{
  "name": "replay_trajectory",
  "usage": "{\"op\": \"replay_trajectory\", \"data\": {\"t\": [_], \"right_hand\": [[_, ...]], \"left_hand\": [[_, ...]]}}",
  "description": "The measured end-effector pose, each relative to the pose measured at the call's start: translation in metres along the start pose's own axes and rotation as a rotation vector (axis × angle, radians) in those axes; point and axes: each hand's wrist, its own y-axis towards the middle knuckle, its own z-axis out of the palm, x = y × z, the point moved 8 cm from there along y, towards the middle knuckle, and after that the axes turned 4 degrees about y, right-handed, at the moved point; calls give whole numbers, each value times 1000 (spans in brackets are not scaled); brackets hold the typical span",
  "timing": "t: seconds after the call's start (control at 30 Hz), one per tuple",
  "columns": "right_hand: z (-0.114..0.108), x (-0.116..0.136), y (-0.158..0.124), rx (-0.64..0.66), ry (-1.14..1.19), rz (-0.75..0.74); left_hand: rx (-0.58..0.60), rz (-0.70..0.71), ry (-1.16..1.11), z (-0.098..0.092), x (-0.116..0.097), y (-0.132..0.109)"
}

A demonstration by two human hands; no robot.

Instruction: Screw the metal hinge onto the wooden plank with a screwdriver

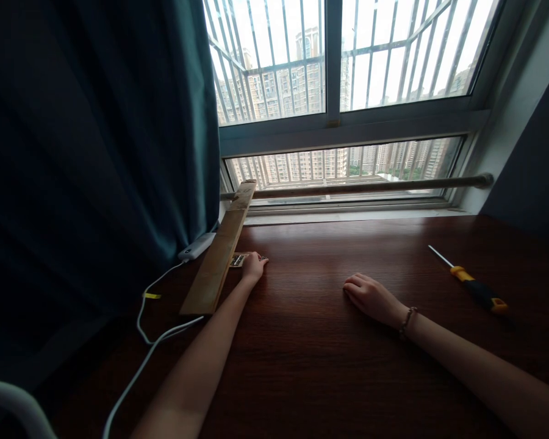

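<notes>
My left hand [254, 267] is closed over the right part of a small flat patterned piece [237, 260], which lies on the dark wooden table [302, 353] beside a long wooden board. My fingers hide much of that piece. Farther right, my right hand [368, 295] rests on the tabletop with its fingers curled together, and a beaded bracelet circles the wrist. Whether anything lies under those fingers is hidden. A screwdriver [478, 291] with a yellow and black handle lies to the right of my right hand, untouched.
The wooden board [222, 253] slants from the table up to a rail [370, 186] before the window. Left of it are a white power strip [197, 246], a white cable [135, 371] with a yellow tag, and a blue curtain [165, 122].
</notes>
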Motion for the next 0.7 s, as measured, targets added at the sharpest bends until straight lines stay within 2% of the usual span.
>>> {"op": "replay_trajectory", "data": {"t": [0.13, 0.33, 0.53, 0.7], "right_hand": [[-1, 0, 0, -9, 8, -9], [0, 0, 0, 5, 5, -7], [2, 0, 0, 16, -15, -5], [0, 2, 0, 4, -13, -21]], "left_hand": [[79, 10, 107, 2, -2, -1], [92, 79, 142, 1, -15, -6], [151, 118, 96, 4, -26, -10], [193, 119, -36, 1, -37, -15]]}}
